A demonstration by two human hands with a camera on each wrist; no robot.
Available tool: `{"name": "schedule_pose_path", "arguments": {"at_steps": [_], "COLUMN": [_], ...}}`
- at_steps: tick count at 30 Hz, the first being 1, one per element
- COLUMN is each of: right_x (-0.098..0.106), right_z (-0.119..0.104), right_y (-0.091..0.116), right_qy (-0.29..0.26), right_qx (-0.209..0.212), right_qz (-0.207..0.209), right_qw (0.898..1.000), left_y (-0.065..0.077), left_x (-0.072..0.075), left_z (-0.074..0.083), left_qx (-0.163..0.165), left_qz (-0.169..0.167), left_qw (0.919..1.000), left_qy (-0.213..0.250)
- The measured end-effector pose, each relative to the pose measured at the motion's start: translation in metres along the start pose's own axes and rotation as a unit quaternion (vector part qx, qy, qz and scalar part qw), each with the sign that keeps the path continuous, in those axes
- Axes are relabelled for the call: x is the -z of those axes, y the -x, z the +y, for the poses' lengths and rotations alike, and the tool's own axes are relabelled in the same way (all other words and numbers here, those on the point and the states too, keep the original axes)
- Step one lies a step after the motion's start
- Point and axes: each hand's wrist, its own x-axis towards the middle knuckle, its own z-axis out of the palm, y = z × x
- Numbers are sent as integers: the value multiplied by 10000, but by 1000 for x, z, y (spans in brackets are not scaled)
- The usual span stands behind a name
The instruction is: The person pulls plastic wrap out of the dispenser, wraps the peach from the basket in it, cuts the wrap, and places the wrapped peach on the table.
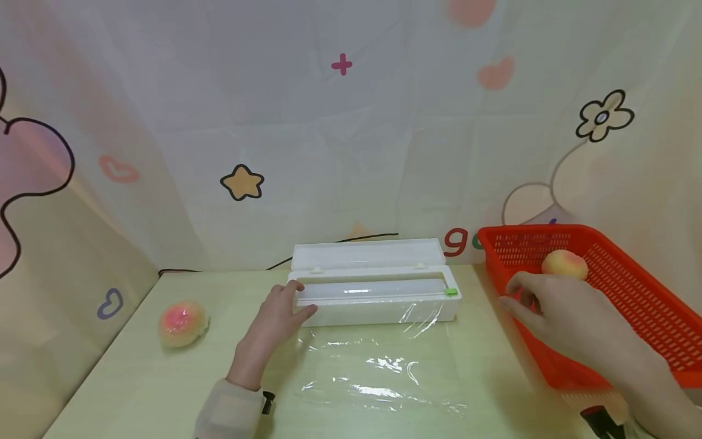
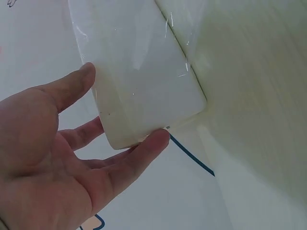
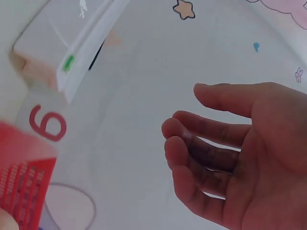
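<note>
A white cling film box [image 1: 378, 314] stands on the table with its lid raised at the back. Inside lies the film roll [image 1: 378, 288]. A clear sheet of cling film [image 1: 384, 366] runs over the box's front edge onto the table. My left hand [image 1: 278, 314] holds the box's left end, thumb at the front; the left wrist view shows fingers against the end of the box [image 2: 144, 72]. Above the near-left rim of the red basket [image 1: 534, 341], my right hand [image 1: 570, 311] hovers with loosely bent fingers, holding nothing. A peach [image 1: 565, 264] sits in the basket, partly behind that hand.
At the table's left lies another peach [image 1: 183, 323], shiny as if covered in film. A green slider [image 1: 451, 292] sits at the box's right end. Behind the table hangs a patterned curtain [image 1: 351, 134], with a dark cable [image 1: 367, 236] near its foot.
</note>
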Motion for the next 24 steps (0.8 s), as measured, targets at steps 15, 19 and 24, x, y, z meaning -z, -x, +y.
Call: {"name": "schedule_pose_path", "arguments": {"at_steps": [15, 19, 24], "right_x": [21, 17, 11], "right_z": [87, 109, 135], "right_y": [-61, -72, -82], "right_qy": [-465, 52, 364], "right_qx": [-829, -772, -759], "right_qz": [-742, -1011, -1152], "right_qw": [9927, 9919, 9898], "left_y": [-1, -3, -5], "left_x": [-4, -6, -7], "left_z": [1, 4, 7], "left_qx": [112, 193, 277], "left_qz": [96, 93, 121], "left_qw": [9999, 9998, 9995], "left_qy": [-11, 58, 86]}}
